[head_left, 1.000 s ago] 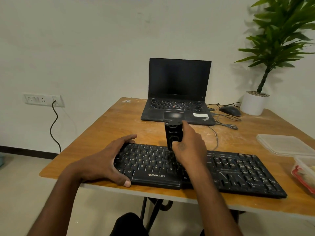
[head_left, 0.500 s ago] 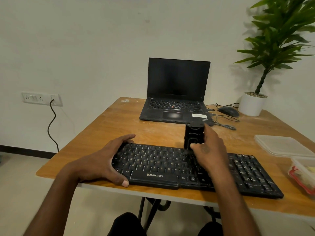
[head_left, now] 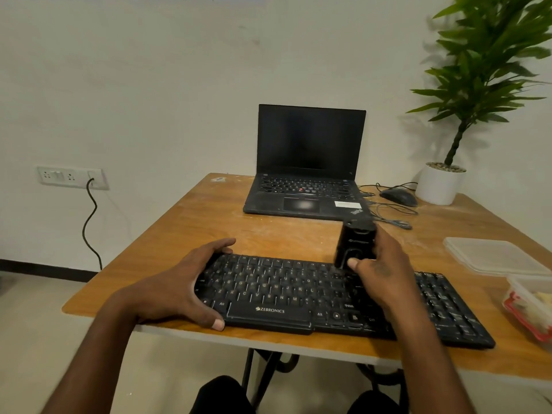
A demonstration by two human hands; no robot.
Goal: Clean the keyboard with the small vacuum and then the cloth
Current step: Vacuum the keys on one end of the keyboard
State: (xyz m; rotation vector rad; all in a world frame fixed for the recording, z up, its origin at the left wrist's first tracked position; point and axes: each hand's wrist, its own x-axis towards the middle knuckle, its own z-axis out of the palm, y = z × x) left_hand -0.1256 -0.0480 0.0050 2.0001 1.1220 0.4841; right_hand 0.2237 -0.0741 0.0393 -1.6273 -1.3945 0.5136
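A black keyboard [head_left: 286,294] lies along the front edge of the wooden table [head_left: 191,231]. My left hand [head_left: 182,286] grips its left end, fingers over the back edge and thumb at the front edge. My right hand [head_left: 383,279] holds a small black vacuum [head_left: 355,242] upright, its lower end on the keys right of the keyboard's middle, near the back row. No cloth is visible.
An open black laptop [head_left: 307,162] sits at the back of the table, with a mouse [head_left: 398,196] and cables beside it. A potted plant [head_left: 440,183] stands at the back right. A clear lid [head_left: 493,255] and a plastic food box [head_left: 534,309] lie at the right edge.
My right hand has slid the vacuum rightward along the keyboard, from the middle toward the right half. My left hand has kept its hold on the left end.
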